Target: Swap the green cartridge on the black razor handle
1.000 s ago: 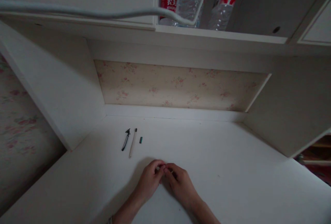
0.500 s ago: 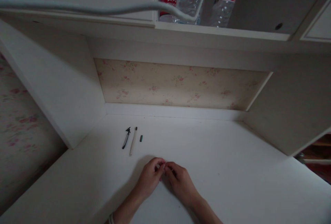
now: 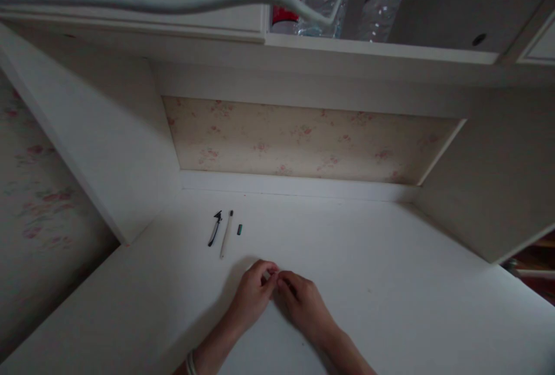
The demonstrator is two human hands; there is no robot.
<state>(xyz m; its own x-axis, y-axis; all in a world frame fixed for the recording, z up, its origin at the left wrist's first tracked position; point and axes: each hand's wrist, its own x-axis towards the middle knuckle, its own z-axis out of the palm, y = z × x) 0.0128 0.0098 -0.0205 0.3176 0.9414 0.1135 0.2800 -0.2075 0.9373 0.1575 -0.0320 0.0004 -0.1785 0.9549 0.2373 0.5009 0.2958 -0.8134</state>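
Observation:
My left hand (image 3: 255, 287) and my right hand (image 3: 302, 298) meet at the fingertips just above the white desk (image 3: 390, 282). Both are closed in a pinch, thumb against fingers. Whatever lies between the fingertips is too small or too hidden to make out. Beyond my left hand, a black razor (image 3: 215, 229) with a pale handle lies on the desk. Beside it rests a toothbrush (image 3: 226, 234) with a cream handle and dark bristles. Right of that is a small dark green block (image 3: 240, 229).
A shelf above holds several plastic bottles (image 3: 381, 8), with a pale tubular bar (image 3: 182, 3) crossing in front. Side panels (image 3: 99, 149) stand left and right of the desk. Floral wallpaper (image 3: 303, 138) covers the back wall.
The view has shifted slightly, so the surroundings appear a little farther right. My hands stay together with almost the same pinch; the items on the desk have not moved.

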